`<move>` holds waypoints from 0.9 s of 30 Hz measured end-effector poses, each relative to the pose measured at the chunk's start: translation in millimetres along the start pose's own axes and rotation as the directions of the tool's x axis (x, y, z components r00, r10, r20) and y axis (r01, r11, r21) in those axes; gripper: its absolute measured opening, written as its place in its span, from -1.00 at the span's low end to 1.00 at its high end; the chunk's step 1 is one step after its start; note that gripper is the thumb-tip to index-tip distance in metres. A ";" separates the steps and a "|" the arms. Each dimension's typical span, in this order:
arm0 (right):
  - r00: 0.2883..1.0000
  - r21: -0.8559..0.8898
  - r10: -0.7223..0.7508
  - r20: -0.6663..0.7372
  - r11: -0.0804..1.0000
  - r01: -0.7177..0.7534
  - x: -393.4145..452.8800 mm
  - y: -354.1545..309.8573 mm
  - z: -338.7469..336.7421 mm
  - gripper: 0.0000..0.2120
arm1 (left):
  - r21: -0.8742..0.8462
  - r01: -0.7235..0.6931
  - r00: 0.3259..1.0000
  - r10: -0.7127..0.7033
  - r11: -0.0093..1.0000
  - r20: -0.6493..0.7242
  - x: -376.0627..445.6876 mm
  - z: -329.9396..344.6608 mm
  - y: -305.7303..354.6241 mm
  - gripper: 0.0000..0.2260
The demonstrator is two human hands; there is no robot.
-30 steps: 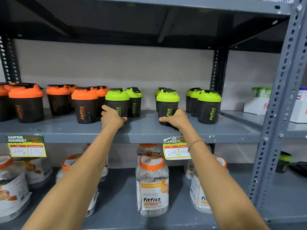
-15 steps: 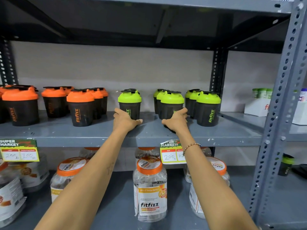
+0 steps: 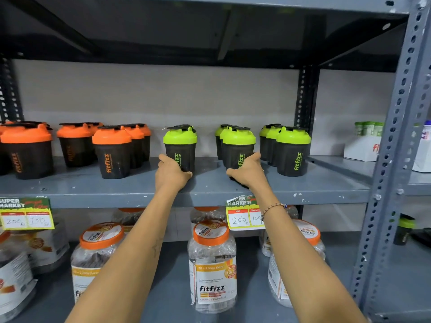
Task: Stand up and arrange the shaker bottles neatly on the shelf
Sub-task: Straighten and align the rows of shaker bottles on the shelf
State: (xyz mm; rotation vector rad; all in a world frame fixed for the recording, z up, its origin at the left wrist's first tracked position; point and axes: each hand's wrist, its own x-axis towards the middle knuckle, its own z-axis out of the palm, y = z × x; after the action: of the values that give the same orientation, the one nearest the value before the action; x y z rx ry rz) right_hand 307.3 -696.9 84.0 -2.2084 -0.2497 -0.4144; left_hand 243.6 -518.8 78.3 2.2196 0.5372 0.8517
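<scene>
on the middle shelf (image 3: 210,190), head view: our left hand (image 3: 171,174) cups the lone green-lidded shaker (image 3: 180,148), our right hand (image 3: 248,172) wraps the next green one (image 3: 238,149). push crooked and we could topple the shakers packed behind.

head view, close, facing the shelf (image 3: 210,194)
</scene>
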 end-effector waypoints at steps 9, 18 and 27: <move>1.000 0.023 0.000 0.000 1.000 0.000 -2.7 -1.6 -1.6 -0.20 | 0.017 0.017 1.000 -0.017 1.000 -0.006 1.4 -1.6 -1.9 -0.36; 1.000 0.001 -0.007 0.010 1.000 0.007 -7.3 -4.7 -2.2 -0.26 | 0.051 -0.020 1.000 0.019 0.999 0.014 -1.9 -2.9 -0.4 -0.39; 1.000 -0.015 -0.013 0.004 1.000 0.013 -7.6 -3.1 -2.4 -0.23 | 0.042 -0.026 0.999 0.025 0.999 0.019 -2.2 -3.8 -0.9 -0.41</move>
State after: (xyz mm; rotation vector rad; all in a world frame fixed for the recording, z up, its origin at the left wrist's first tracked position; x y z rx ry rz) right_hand 298.8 -697.1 84.7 -2.2230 -0.2637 -0.4208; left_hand 239.3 -517.7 78.8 2.2748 0.5233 0.8392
